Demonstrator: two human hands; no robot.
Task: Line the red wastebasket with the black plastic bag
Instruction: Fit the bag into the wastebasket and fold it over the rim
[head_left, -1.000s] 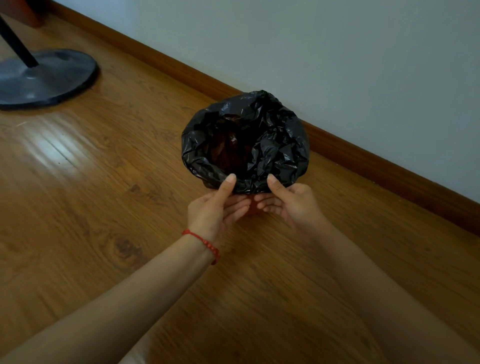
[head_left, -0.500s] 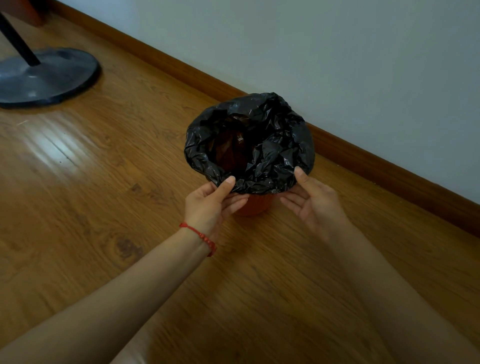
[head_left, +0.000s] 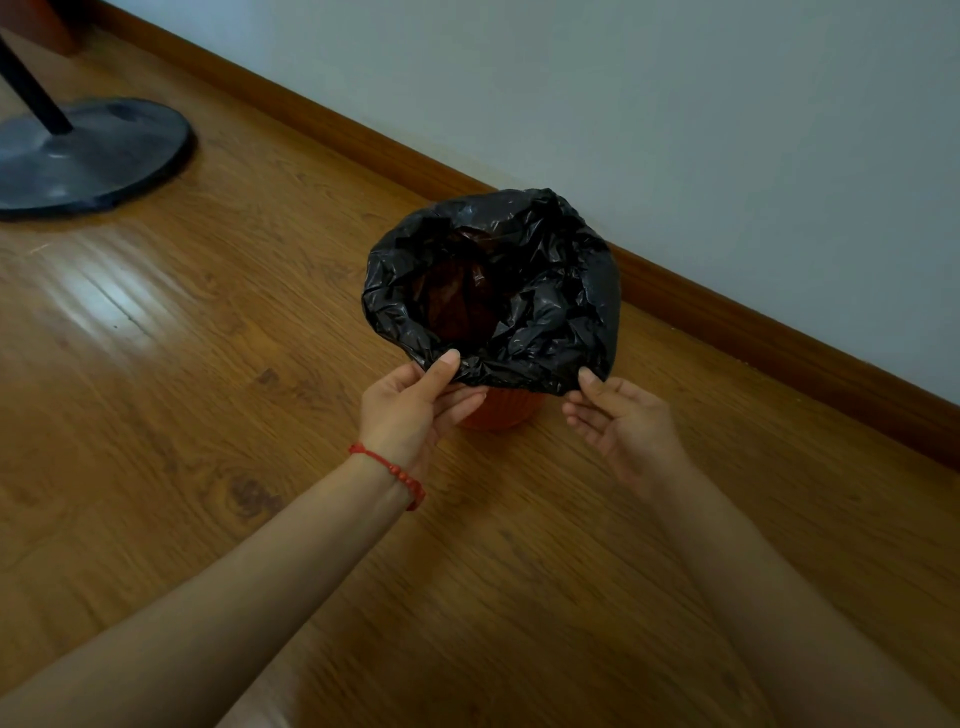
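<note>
The red wastebasket stands on the wooden floor close to the wall; only its lower front shows under the bag. The crinkled black plastic bag sits inside it, its mouth folded out over the rim all round. My left hand pinches the bag's folded edge at the near left of the rim, thumb on top. My right hand is at the near right, thumb tip touching the bag's edge, fingers spread below it. A red bead bracelet is on my left wrist.
A dark round stand base with a black pole sits on the floor at the far left. A wooden baseboard runs along the pale wall just behind the basket. Bare wood floor lies to the left and in front.
My right hand slid from the middle front of the rim out to the right side, and more of the red basket shows below the bag. My left hand stayed at the near left edge.
</note>
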